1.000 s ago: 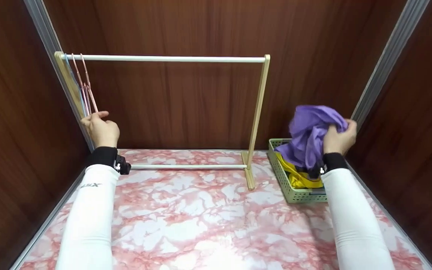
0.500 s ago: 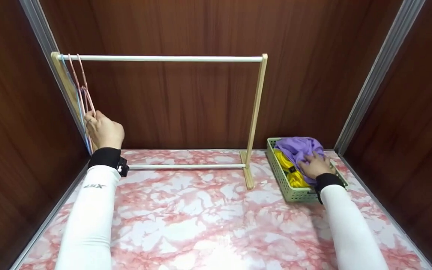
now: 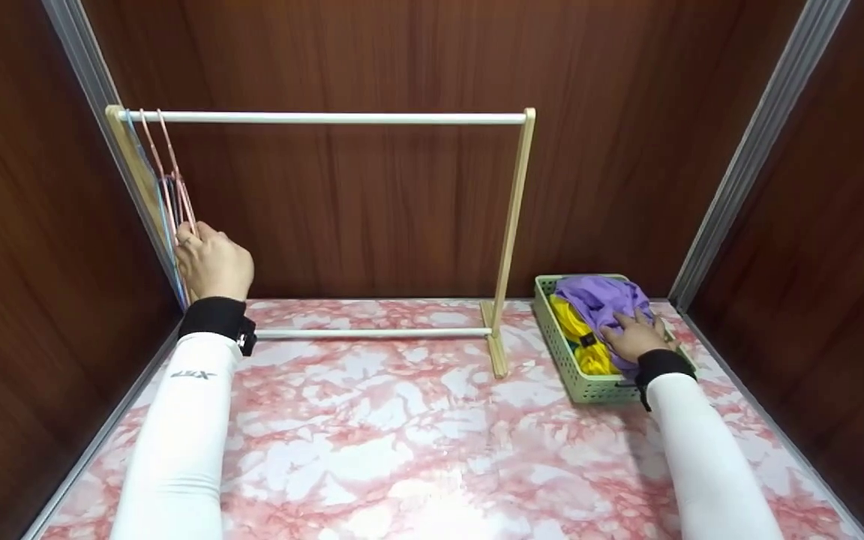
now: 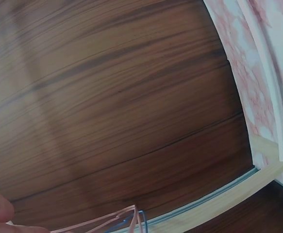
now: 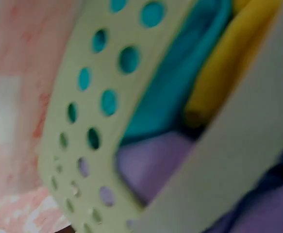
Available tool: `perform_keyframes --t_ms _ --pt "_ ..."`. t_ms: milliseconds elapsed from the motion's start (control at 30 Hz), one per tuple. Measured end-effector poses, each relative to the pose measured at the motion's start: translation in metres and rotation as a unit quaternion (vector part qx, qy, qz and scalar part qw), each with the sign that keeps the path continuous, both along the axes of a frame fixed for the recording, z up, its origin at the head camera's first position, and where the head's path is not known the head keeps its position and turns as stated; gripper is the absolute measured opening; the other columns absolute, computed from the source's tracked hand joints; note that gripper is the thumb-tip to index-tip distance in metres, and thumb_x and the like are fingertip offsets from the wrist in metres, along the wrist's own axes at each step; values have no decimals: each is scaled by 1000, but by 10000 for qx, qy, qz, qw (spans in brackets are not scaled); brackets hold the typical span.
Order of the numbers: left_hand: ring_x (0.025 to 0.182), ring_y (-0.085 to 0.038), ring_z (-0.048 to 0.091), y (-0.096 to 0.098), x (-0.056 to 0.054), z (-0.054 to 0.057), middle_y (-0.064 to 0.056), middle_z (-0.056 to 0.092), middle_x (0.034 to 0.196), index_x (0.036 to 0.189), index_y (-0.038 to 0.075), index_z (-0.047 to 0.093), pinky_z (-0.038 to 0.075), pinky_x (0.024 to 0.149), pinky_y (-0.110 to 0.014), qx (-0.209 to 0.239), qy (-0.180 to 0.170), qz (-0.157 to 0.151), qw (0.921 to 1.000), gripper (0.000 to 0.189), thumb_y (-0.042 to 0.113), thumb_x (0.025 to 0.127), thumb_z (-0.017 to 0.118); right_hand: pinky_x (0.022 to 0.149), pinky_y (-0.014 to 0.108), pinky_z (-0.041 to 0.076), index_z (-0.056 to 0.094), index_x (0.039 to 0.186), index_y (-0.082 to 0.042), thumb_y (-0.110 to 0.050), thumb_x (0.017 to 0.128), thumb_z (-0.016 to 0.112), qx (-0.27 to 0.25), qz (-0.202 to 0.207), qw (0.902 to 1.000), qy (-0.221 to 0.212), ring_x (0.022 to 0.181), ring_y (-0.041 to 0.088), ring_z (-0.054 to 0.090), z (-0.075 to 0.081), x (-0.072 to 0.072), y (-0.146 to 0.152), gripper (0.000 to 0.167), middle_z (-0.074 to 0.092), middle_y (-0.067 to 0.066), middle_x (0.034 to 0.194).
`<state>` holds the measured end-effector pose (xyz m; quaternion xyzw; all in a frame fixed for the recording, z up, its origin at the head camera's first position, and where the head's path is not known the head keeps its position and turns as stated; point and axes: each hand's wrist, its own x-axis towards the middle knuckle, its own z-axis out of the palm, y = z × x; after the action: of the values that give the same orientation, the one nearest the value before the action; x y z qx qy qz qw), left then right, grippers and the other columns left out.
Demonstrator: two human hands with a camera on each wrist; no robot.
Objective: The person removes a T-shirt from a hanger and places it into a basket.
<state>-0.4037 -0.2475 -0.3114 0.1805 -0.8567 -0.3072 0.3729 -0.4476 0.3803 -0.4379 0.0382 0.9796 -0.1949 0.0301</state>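
At the left end of the rack, my left hand (image 3: 214, 264) grips a pink hanger (image 3: 170, 150) by its lower part; the fingertips are partly hidden. A second pink hanger and a blue hanger (image 3: 161, 199) hang beside it. My right hand (image 3: 636, 337), fingers spread, rests on a purple cloth (image 3: 601, 296) lying crumpled in the green basket (image 3: 563, 360). Next to it in the basket is a yellow cloth (image 3: 571, 319). In the right wrist view a teal cloth (image 5: 165, 82) shows along the inside of the basket wall.
The clothes rack has a white top rail (image 3: 327, 118), a wooden right post (image 3: 514, 225) and a low white bar (image 3: 372, 332). Brown wood-grain walls (image 3: 402, 210) enclose the pink marbled table (image 3: 372, 435) at the back and sides.
My right hand lowered the purple cloth into the basket and loosened its fingers, now spread on top. My left hand moved slightly right and down, with its fingers curled at the hangers.
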Motion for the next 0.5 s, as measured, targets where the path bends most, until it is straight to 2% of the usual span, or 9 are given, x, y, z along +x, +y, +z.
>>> perform_keyframes --t_ms 133,233,367,500 --pt "142 -55 28 3 3 3 -37 30 155 139 -13 47 31 115 -64 -117 -273 -87 9995 47 18 107 33 105 90 -9 27 160 -5 -45 106 39 53 -190 9998 83 150 63 -17 5 -1 -9 69 -5 35 166" --pt "144 -56 22 9 4 6 -38 24 158 141 -13 46 27 117 -65 -162 -319 -114 9993 49 21 107 35 105 89 -13 24 160 -4 -41 106 38 90 -366 9992 142 149 62 -20 10 0 -19 67 -9 36 164" --pt "153 -54 7 25 5 7 -35 9 165 153 -10 30 12 125 -64 -242 -270 -219 9991 62 30 108 42 106 87 -14 14 162 -1 -41 108 36 14 -592 9975 388 150 60 -21 16 3 -38 71 -16 37 163" --pt "158 -47 -2 51 3 2 -29 0 169 161 -4 13 2 129 -59 -570 74 -445 9974 80 41 106 50 108 87 -12 6 163 -1 -50 108 37 -106 -675 9935 911 152 58 -18 21 5 -62 80 -20 36 164"
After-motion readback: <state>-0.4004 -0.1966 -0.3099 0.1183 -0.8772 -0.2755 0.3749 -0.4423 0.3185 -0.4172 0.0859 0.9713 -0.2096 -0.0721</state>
